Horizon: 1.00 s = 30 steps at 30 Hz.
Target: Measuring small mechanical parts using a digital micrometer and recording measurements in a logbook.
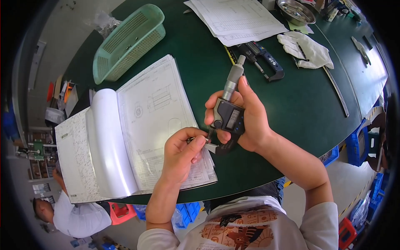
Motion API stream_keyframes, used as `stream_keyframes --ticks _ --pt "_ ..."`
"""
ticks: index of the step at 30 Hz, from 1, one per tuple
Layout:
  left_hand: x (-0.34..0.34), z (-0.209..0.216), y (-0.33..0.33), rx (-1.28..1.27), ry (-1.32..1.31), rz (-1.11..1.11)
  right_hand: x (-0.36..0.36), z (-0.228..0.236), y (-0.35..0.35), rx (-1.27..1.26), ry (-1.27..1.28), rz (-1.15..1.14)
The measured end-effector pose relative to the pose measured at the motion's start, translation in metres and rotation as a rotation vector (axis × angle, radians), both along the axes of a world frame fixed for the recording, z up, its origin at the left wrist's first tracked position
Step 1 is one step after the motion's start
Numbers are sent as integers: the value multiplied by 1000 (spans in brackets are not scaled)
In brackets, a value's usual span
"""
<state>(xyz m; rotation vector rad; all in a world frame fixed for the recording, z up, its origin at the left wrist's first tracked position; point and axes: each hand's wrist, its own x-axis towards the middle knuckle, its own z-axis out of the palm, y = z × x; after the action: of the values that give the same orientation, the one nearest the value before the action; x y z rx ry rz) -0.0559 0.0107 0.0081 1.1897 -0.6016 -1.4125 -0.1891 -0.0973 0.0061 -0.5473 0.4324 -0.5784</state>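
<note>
My right hand [255, 118] is wrapped round a digital micrometer [228, 114], its silver thimble pointing up and away and its dark frame curving toward me. In my left hand [181, 152], thumb and forefinger pinch a small metal part [191, 140] close to the micrometer's jaws. Fingers cover most of that part, so I cannot tell its full shape or whether the jaws touch it. Beneath my left hand lies an open binder of drawings [156, 108], with a rolled-back clear sleeve [111, 146] along its middle.
A green plastic basket [125, 50] with a few small parts stands at the far left. Toward the back are papers [241, 21], a second digital micrometer [266, 60], a white glove [306, 50], a steel rule [336, 91] and a metal bowl [296, 12]. Another person [79, 212] sits at lower left.
</note>
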Motion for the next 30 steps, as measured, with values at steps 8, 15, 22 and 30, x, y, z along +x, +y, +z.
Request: stream_keyframes --ticks 8,15,22,30 --pt "-1 -1 0 -22 13 26 -2 2 -2 63 -5 -3" --pt "0 -3 0 -18 10 18 -1 0 -1 80 -21 -4" --pt "-1 -2 0 -12 24 9 -2 0 0 53 1 -23" --pt "0 1 0 -7 16 1 -1 3 1 35 25 -7"
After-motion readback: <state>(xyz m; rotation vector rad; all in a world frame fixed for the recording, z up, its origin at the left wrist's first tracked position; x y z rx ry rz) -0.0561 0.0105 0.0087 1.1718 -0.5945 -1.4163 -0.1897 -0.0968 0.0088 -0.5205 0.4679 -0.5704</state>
